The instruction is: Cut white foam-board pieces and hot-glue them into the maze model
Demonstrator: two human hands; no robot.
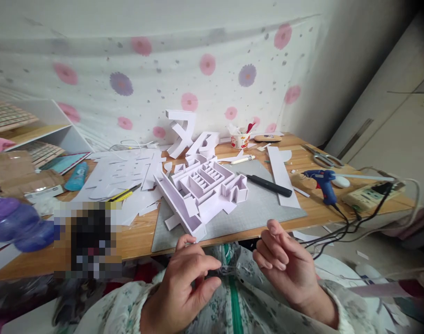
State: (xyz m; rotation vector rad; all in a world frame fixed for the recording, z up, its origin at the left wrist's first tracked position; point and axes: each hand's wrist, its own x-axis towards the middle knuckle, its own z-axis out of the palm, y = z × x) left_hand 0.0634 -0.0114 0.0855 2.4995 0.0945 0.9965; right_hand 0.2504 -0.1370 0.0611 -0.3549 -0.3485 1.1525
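My left hand [186, 285] is in front of the table's near edge, its fingers bent and the thumb apart from the index finger. Nothing shows between them. Level with it on the right, my right hand [288, 264] is turned palm up, fingers curled and thumb drawn in against them; whether something tiny is pinched there I cannot make out. Just beyond the left hand, a white paper-board model [212, 185] with walls and small stair-like parts rests on a grey cutting mat [267, 211]. Behind it stands a folded white board shape [182, 134]. Neither hand visibly touches the model.
A black-handled knife [269, 184] lies on the mat, a yellow cutter [124, 193] on cut white sheets [117, 171]. To the right are a blue glue gun [323, 183], scissors [323, 157] and a power strip [371, 195] with cables. A paper tub [240, 139] stands behind.
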